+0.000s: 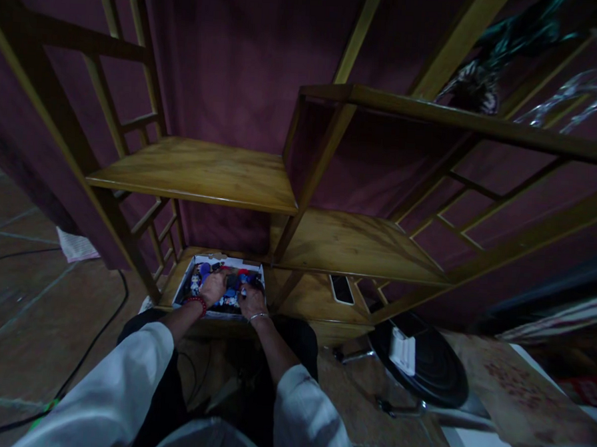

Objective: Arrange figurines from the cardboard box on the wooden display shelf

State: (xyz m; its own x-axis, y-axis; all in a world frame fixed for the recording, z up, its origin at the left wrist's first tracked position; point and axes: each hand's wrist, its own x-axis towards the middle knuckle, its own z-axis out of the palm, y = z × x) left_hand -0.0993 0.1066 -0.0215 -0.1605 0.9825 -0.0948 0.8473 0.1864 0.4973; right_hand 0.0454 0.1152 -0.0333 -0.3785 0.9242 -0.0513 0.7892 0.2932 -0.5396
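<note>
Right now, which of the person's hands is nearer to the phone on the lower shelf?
The right hand: it is at the right side of the white box, left of the phone. The left hand is farther away, further left over the same box.

Left hand (214, 286) and right hand (250, 302) among small items (195, 284) in a white box (184, 282)

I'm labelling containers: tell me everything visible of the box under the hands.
The box is shallow, open-topped and rectangular, with thin white walls that look like cardboard. It lies flat on the bottom shelf, towards its left end, holding small items, some blue, purple and red, too dim to identify. The left hand and right hand reach into it; whether either touches the walls is unclear.
</note>
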